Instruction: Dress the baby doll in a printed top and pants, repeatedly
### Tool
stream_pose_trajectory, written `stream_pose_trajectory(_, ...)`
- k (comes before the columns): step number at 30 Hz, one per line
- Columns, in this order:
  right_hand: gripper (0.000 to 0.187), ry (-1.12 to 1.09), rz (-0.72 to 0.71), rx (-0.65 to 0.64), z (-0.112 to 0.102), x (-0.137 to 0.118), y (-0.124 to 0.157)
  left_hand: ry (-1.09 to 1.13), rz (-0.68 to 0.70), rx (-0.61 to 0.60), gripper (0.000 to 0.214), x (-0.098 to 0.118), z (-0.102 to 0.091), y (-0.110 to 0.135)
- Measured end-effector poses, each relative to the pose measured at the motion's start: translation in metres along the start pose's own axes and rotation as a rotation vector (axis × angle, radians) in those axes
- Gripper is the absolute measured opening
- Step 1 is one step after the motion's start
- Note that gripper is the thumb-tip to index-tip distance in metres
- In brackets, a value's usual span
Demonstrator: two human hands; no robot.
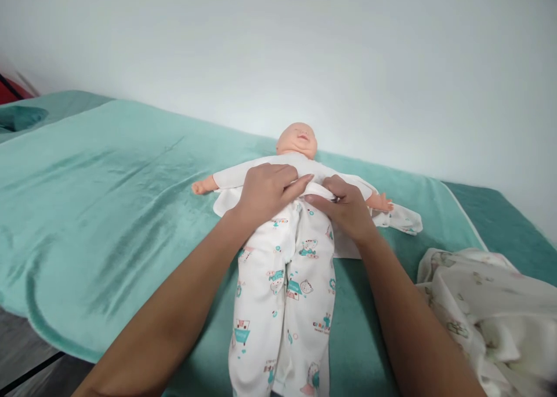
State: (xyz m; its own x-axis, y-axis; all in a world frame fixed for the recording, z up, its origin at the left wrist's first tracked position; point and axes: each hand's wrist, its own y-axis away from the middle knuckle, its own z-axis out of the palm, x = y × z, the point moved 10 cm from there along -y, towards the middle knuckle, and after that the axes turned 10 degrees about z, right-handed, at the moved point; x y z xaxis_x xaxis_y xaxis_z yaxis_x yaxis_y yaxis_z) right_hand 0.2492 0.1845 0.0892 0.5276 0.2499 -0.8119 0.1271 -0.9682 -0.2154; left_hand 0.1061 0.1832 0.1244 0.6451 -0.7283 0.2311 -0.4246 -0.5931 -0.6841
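Observation:
A baby doll (pixel 298 139) lies on its back with its head at the far end and its arms spread sideways. Its torso is covered by a plain white top (pixel 317 168), and its legs by white printed pants (pixel 261 281) with teal cartoon figures. At the doll's waist, my left hand (pixel 267 194) is closed on the waistband of the pants, its thumb pointing right. My right hand (pixel 348 208) pinches the folded waistband just across from it. Part of the waistband is hidden beneath my fingers.
A printed sleeve (pixel 404 218) spreads out beside the doll's hand on the right. Crumpled white patterned cloth (pixel 487 304) is heaped at the right front. Green plush blanket (pixel 108 211) covers the surface, which backs onto a pale wall (pixel 278 49).

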Motion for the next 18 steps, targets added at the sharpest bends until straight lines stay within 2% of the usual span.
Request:
stream_pose_trajectory(2,0.054,-0.042,0.144,-0.046,-0.004,0.020,0.005,0.086,-0.093,-0.039,0.054,-0.015,-0.004,0.013)
stream_pose_trajectory(5,0.050,-0.060,0.306,-0.169,-0.005,0.043,0.018,0.288,-0.272,-0.149,0.054,-0.042,-0.007,0.046)
stream_pose_trajectory(8,0.035,-0.073,0.348,-0.329,0.001,0.048,0.031,0.483,-0.427,-0.314,0.042,-0.060,-0.005,0.086)
stream_pose_trajectory(10,0.037,-0.074,0.360,-0.375,0.005,0.047,0.039,0.602,-0.486,-0.401,0.050,-0.062,-0.003,0.106)
stream_pose_trajectory(13,0.036,-0.061,0.380,-0.329,0.007,0.044,0.050,0.690,-0.541,-0.406,0.066,-0.061,-0.005,0.119)
stream_pose_trajectory(15,0.027,0.005,0.351,-0.222,0.004,0.041,0.058,0.668,-0.529,-0.355,0.060,-0.059,-0.010,0.116)
stream_pose_trajectory(18,0.027,0.191,0.235,0.024,-0.005,0.027,0.072,0.627,-0.441,-0.313,0.038,-0.048,-0.015,0.111)
